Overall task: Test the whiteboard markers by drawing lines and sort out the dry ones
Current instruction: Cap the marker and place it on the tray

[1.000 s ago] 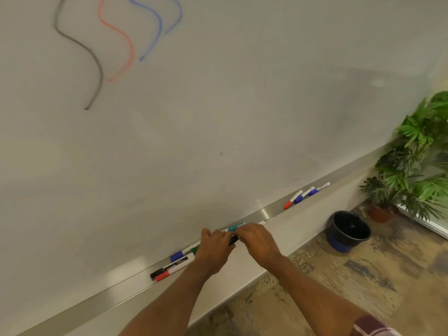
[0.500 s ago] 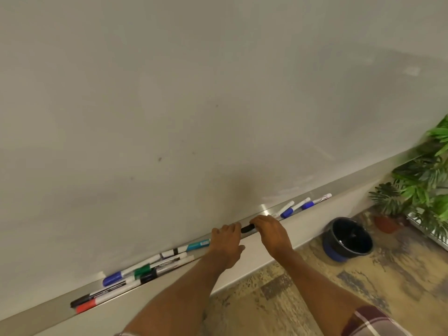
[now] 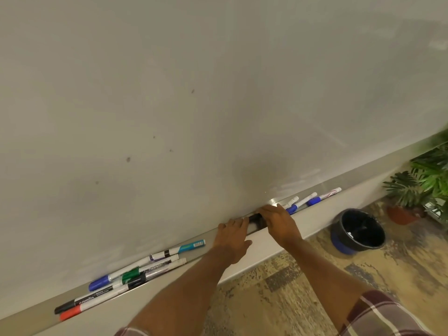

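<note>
1. The right hand (image 3: 278, 223) pinched one end of the black marker (image 3: 255, 218), which lay in the tray (image 3: 363, 178) (that end was hidden under its fingers).
2. The left hand (image 3: 231, 236), clasped against the right a second earlier, now rested apart from it, its straight fingers on the tray's lip, holding nothing.
3. The drawn lines had left view.

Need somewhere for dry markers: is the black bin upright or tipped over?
Upright: the black bin stands on its blue base, mouth up.
</note>
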Available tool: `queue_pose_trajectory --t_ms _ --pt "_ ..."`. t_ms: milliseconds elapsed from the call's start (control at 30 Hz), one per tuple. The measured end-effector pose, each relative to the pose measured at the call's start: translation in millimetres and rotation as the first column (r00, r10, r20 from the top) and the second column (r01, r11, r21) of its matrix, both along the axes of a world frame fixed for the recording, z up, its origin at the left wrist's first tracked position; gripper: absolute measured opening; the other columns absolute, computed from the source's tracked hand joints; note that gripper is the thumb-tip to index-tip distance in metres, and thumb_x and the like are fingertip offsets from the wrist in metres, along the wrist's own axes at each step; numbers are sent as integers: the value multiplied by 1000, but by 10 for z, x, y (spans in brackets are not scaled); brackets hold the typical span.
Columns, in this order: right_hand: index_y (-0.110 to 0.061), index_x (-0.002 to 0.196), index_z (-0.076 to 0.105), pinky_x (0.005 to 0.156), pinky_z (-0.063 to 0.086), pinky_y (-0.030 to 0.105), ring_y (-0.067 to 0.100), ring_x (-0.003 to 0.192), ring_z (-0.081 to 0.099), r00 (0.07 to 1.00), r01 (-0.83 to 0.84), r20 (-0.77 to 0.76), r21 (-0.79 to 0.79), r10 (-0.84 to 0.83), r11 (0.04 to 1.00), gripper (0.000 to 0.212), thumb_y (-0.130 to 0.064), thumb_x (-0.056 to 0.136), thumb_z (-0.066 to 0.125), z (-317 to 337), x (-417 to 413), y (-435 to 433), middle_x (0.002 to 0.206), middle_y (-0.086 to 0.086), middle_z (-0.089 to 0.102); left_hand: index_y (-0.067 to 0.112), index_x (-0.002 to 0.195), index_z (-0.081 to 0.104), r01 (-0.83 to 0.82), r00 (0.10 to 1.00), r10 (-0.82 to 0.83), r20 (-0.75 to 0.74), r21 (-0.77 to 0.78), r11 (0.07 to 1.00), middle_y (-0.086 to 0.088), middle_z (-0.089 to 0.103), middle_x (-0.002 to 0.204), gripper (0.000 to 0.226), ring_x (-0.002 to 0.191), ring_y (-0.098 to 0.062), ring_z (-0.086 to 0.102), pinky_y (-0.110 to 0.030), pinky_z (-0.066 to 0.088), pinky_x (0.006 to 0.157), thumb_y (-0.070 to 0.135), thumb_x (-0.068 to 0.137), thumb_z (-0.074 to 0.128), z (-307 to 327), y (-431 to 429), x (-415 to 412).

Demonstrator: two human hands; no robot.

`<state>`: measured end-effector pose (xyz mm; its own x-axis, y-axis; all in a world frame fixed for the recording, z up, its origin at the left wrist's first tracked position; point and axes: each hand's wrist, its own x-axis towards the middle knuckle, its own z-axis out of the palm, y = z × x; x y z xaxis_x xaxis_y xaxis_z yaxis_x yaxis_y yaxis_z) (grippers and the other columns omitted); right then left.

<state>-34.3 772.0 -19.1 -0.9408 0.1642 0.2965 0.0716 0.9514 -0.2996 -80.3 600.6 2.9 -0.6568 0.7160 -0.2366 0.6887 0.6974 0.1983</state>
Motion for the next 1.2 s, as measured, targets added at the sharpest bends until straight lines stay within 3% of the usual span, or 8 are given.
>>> queue_pose_trajectory --t_ms 100,233,467,567,633,900,1033,1200 --pt "-11 110 68 96 48 44 27 98 66 1000 15 1 23 -16 1000 33 0 79 70 -42 15 70 107 9 70 14 154 16 3 1000 -3 -7 3 1000 -6 30 155 65 139 -26 30 -44 24 112 38 101 46 9 23 0" --pt "-8 110 69 94 47 44 33 106 62 994 110 19 27 -111 994 30 -4 80 71 -95 46 36 114 14 67 14 152 20 0 1000 0 -23 4 1000 -5 29 156 62 140 -25 29 -43 22 114 39 101 45 51 24 24" --pt "-14 105 68 94 47 42 27 101 65 990 143 -29 95 -141 985 21 -26 88 63 -125 151 -228 109 7 69 16 151 25 -48 998 48 -47 18 999 -4 29 156 59 143 -24 27 -44 16 119 41 101 44 119 -102 77" --pt "-16 109 69 97 45 46 26 106 64 986 165 17 127 -168 978 50 -44 96 29 -70 217 -465 112 6 68 16 151 24 -95 995 96 -35 16 995 -4 26 158 59 144 -24 23 -45 14 120 42 102 42 175 -240 85" --pt "-17 113 68 97 45 48 26 110 62 985 163 45 121 -169 979 62 -50 97 18 1 245 -649 116 5 68 17 152 23 -128 992 128 -21 10 992 -4 24 159 59 145 -24 21 -44 13 120 44 102 40 194 -388 91" --pt "-17 127 59 101 41 48 25 119 57 986 88 134 94 -100 992 70 -60 95 15 155 432 -1419 128 6 61 18 154 18 -177 980 181 -81 45 983 -2 20 160 63 147 -21 16 -43 5 120 52 102 29 114 -1256 319" --pt "-19 132 55 101 41 51 25 123 54 983 62 168 101 -79 993 72 -63 93 14 189 473 -1846 132 5 58 19 156 3 -259 964 257 -69 -24 966 -1 3 164 70 151 -22 -1 -45 -6 120 59 100 18 96 -1757 440" --pt "-20 134 53 102 38 48 23 125 52 974 38 219 94 -58 995 75 -65 93 9 239 542 -2491 133 4 57 21 156 -4 -323 946 319 -59 -55 945 -1 -8 164 73 150 -23 -10 -49 -7 120 62 98 13 85 -2406 561"
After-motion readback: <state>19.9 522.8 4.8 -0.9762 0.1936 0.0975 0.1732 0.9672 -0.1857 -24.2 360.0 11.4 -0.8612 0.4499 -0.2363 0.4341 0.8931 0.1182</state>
